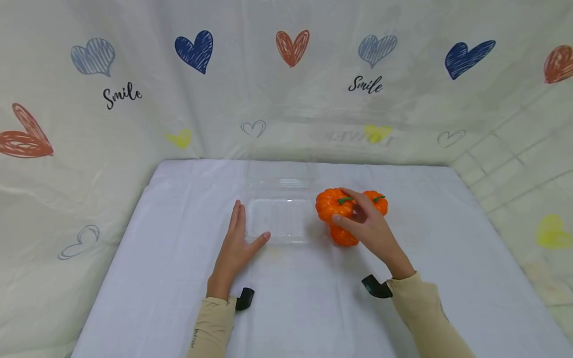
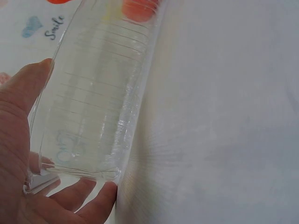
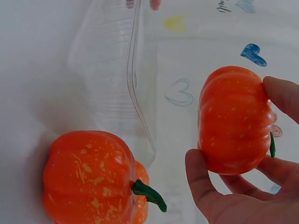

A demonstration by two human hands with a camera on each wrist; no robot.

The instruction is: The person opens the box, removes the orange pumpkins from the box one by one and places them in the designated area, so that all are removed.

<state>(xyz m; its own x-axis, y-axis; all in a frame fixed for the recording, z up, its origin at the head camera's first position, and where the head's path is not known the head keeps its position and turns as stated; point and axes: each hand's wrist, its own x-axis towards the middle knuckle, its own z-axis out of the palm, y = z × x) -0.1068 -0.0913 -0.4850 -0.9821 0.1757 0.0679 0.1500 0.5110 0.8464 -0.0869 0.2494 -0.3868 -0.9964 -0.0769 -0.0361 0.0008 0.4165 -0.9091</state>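
Note:
A clear plastic clamshell box (image 1: 281,220) lies on the cloth with its lid (image 1: 281,171) raised at the back. Along its left side my left hand (image 1: 237,251) rests with straight fingers, the thumb at the front rim. The left wrist view shows that thumb (image 2: 39,77) touching the box's edge. My right hand (image 1: 373,231) grips an orange toy pumpkin (image 3: 233,121) with a green stem, held above the table just right of the box. Below it sits a second pumpkin (image 3: 88,177). Partly hidden behind the right hand is a third pumpkin (image 1: 376,200).
A white cloth (image 1: 286,303) covers the table. Behind it hangs a pale curtain (image 1: 241,99) printed with hearts and the word Smile. Black wrist devices (image 1: 377,287) stick out from both beige sleeves (image 1: 416,298).

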